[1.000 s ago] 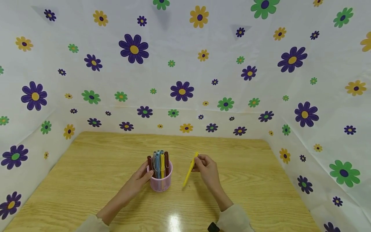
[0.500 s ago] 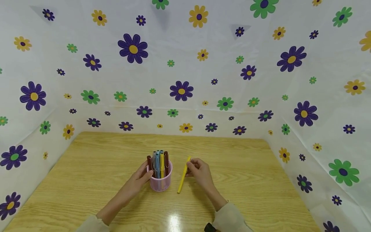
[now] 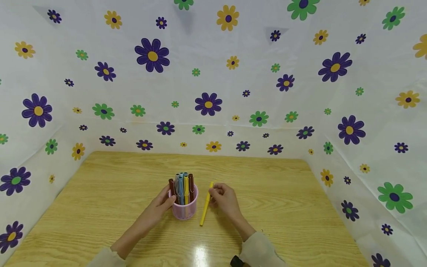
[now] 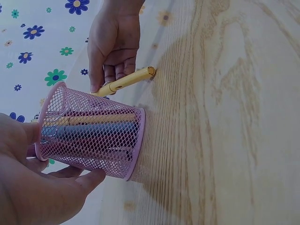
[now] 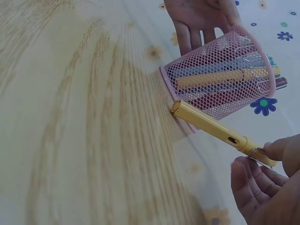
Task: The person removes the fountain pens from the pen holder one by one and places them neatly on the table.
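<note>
Yellow pen tip beside pink mesh cup, mid-table.

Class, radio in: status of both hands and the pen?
Left hand steadies pink mesh cup. Right hand pinches yellow pen, tip near table. Nothing between.

yellow pen | slim, capped, tilted, lower tip on wood, lower centre of head view, just right of cup | pink mesh cup | upright, round, holds brown, blue, yellow pens standing | lower centre, left of yellow pen
</note>
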`<move>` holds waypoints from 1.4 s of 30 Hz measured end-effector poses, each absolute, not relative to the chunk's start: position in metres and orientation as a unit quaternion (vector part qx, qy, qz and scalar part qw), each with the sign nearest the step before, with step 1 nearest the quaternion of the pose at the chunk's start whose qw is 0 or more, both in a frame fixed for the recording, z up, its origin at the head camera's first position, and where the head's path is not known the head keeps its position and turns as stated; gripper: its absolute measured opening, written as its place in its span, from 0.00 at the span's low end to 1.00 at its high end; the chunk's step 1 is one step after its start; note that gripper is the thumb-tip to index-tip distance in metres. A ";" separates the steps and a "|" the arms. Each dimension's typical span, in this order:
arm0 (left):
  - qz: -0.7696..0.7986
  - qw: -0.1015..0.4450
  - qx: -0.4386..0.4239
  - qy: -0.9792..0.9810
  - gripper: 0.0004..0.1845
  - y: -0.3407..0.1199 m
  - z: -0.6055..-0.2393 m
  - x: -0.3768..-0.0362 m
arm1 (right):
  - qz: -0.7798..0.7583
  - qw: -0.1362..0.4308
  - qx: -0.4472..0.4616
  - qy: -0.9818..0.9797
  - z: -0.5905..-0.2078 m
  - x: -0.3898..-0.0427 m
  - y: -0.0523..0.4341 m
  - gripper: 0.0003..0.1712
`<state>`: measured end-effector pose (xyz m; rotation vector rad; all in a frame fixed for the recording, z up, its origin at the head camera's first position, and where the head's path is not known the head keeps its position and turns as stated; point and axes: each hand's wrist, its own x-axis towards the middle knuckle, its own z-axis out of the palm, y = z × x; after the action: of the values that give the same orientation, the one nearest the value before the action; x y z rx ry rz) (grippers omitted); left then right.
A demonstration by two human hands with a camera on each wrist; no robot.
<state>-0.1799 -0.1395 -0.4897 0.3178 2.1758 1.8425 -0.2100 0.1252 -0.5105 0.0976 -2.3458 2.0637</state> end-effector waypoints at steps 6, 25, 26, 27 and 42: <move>0.632 0.137 0.104 0.756 0.37 -0.139 -0.491 -0.180 | 0.651 0.001 0.015 -0.759 -0.513 -0.213 0.120 0.13; 0.635 0.129 0.112 0.753 0.37 -0.139 -0.489 -0.178 | 0.508 0.032 0.007 -0.861 -0.518 -0.219 0.109 0.14; 0.637 0.129 0.109 0.752 0.37 -0.138 -0.489 -0.178 | 0.499 0.035 0.003 -0.866 -0.518 -0.219 0.109 0.14; 0.636 0.128 0.112 0.753 0.37 -0.138 -0.489 -0.178 | 0.489 0.037 0.001 -0.871 -0.517 -0.218 0.108 0.14; 0.635 0.133 0.104 0.754 0.38 -0.139 -0.488 -0.177 | 0.420 0.040 -0.038 -0.906 -0.517 -0.216 0.103 0.17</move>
<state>-0.1768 -0.1389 -0.4876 0.3029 2.1864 1.8421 -0.2158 0.1032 -0.5168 -0.1152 -2.7764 1.2854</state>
